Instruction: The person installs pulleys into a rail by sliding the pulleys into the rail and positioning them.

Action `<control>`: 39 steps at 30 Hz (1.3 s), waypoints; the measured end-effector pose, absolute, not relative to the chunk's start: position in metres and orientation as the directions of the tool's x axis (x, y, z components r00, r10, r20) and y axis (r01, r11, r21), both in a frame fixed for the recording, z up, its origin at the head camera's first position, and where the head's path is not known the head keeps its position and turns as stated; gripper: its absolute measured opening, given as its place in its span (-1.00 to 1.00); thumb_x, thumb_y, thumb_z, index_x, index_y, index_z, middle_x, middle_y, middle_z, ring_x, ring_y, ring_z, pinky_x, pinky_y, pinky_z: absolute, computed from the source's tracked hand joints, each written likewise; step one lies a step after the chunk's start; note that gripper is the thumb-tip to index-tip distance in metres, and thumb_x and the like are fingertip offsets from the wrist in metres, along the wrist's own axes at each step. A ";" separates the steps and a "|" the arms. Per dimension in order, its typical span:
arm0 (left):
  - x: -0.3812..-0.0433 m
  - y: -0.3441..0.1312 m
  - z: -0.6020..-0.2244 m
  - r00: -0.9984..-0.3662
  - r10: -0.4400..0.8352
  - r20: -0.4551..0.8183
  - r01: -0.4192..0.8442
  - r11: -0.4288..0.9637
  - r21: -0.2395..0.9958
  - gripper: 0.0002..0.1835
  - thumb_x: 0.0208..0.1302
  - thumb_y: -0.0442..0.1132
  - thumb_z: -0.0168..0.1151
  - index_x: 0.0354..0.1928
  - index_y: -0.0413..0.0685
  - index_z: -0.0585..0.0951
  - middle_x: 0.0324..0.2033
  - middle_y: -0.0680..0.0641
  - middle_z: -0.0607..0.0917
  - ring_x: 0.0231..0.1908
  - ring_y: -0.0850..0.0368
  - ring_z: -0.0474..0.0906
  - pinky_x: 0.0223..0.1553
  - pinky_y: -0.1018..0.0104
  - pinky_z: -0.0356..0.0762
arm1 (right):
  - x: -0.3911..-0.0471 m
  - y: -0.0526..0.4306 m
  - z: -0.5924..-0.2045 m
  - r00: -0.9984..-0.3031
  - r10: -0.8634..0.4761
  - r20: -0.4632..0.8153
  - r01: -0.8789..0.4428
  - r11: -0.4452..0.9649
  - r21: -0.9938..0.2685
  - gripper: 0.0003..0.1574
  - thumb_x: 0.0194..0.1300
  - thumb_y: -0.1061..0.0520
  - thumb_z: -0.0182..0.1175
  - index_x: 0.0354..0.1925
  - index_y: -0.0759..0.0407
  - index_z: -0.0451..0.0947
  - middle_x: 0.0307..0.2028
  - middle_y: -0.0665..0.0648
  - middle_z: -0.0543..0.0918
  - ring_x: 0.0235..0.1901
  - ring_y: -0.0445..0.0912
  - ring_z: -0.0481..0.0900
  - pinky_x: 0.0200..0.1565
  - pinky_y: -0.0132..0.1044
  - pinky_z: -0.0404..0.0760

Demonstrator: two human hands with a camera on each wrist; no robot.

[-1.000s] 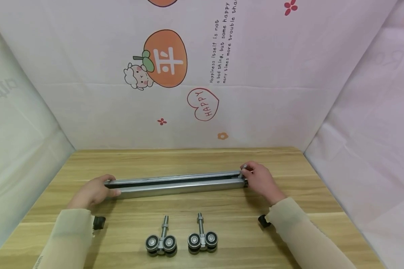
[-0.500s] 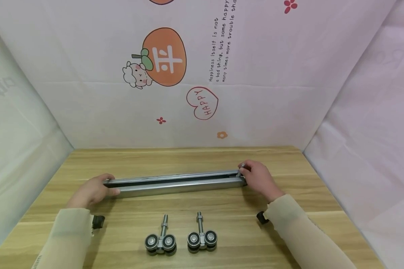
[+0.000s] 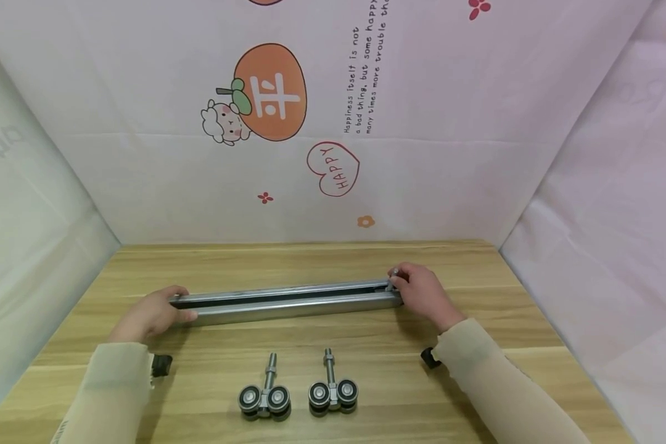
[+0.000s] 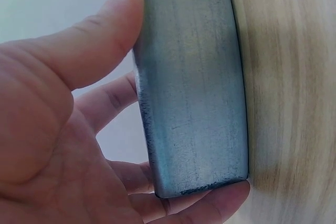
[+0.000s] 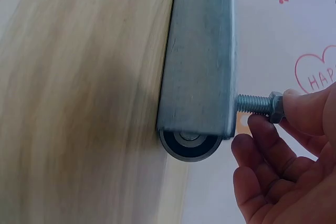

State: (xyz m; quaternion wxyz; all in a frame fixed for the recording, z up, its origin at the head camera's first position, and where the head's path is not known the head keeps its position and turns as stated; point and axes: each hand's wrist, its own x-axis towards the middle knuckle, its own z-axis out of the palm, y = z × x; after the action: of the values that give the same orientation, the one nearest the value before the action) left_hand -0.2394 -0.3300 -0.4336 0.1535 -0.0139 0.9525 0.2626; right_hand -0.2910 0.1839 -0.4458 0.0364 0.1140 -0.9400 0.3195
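We're in a cloth-walled booth (image 3: 605, 203): printed sheet (image 3: 433, 123) beyond the right hand (image 3: 424, 293), wood-grain tabletop (image 3: 311, 259) beneath, pale drape (image 3: 39, 148) outside the left hand (image 3: 152, 313).

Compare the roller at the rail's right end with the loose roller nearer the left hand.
The rail roller sits partly inside the rail, one wheel showing past its end; the loose roller lies on the table, wheels exposed. The rail roller's bolt points up, pinched by the right hand; the loose roller's bolt points toward the back wall, untouched. Both have a threaded bolt and nut.
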 end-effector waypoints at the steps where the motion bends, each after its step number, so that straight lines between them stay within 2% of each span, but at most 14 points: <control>1: -0.239 -0.330 -0.434 -0.952 0.055 -0.300 -0.106 0.863 0.493 -0.12 0.28 0.17 0.32 0.41 -0.28 0.28 0.33 -0.59 0.20 0.26 -0.64 0.13 0.11 -0.48 0.23 | -0.291 0.182 -0.446 -0.970 -0.194 0.144 -0.242 0.775 -0.584 -0.76 0.51 0.16 0.11 -0.01 0.24 0.63 -0.21 0.08 0.68 -0.28 -0.04 0.55 -0.19 -0.09 0.54; 14: -0.241 -0.331 -0.436 -0.955 0.053 -0.293 -0.101 0.868 0.486 -0.12 0.29 0.18 0.31 0.42 -0.28 0.27 0.33 -0.57 0.22 0.25 -0.64 0.14 0.11 -0.49 0.22 | -0.289 0.163 -0.448 -0.963 -0.226 0.144 -0.268 0.774 -0.573 -0.78 0.51 0.14 0.12 -0.01 0.20 0.63 -0.21 0.07 0.67 -0.27 -0.04 0.55 -0.19 -0.08 0.55; 22: -0.239 -0.330 -0.435 -0.953 0.051 -0.299 -0.109 0.863 0.493 -0.11 0.28 0.18 0.32 0.42 -0.29 0.27 0.32 -0.59 0.22 0.25 -0.65 0.13 0.11 -0.49 0.21 | -0.283 0.168 -0.445 -0.977 -0.162 0.137 -0.212 0.738 -0.641 -0.56 0.50 0.00 0.14 0.23 0.14 0.52 -0.04 0.15 0.66 -0.09 0.02 0.59 -0.11 -0.04 0.60; 28: -0.240 -0.330 -0.434 -0.953 0.046 -0.300 -0.114 0.861 0.495 -0.11 0.28 0.17 0.32 0.42 -0.29 0.27 0.32 -0.58 0.22 0.25 -0.65 0.14 0.11 -0.49 0.22 | -0.283 0.167 -0.444 -0.963 -0.175 0.206 -0.268 0.727 -0.633 -0.66 0.52 0.05 0.12 0.14 0.13 0.61 -0.05 0.07 0.69 -0.08 0.00 0.61 -0.09 -0.03 0.60; 34: -0.240 -0.332 -0.434 -0.957 0.040 -0.288 -0.114 0.860 0.497 -0.11 0.27 0.17 0.34 0.40 -0.31 0.29 0.30 -0.59 0.25 0.23 -0.66 0.15 0.10 -0.49 0.23 | -0.285 0.159 -0.441 -0.965 -0.191 0.179 -0.262 0.736 -0.625 -0.72 0.51 0.07 0.13 0.07 0.12 0.64 -0.12 0.03 0.70 -0.18 -0.07 0.61 -0.18 -0.10 0.61; 39: -0.241 -0.332 -0.435 -0.958 0.037 -0.283 -0.112 0.863 0.493 -0.10 0.26 0.18 0.34 0.40 -0.31 0.30 0.30 -0.59 0.26 0.23 -0.65 0.16 0.11 -0.48 0.22 | -0.284 0.152 -0.436 -0.959 -0.217 0.181 -0.282 0.746 -0.603 -0.73 0.50 0.12 0.13 0.04 0.19 0.64 -0.15 0.06 0.70 -0.24 -0.10 0.60 -0.20 -0.13 0.61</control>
State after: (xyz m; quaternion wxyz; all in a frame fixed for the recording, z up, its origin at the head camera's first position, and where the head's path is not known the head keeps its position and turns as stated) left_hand -0.2406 -0.3322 -0.4346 0.1430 -0.0197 0.9544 0.2613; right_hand -0.2842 0.1517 -0.4361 0.0494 0.1337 -0.9330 0.3304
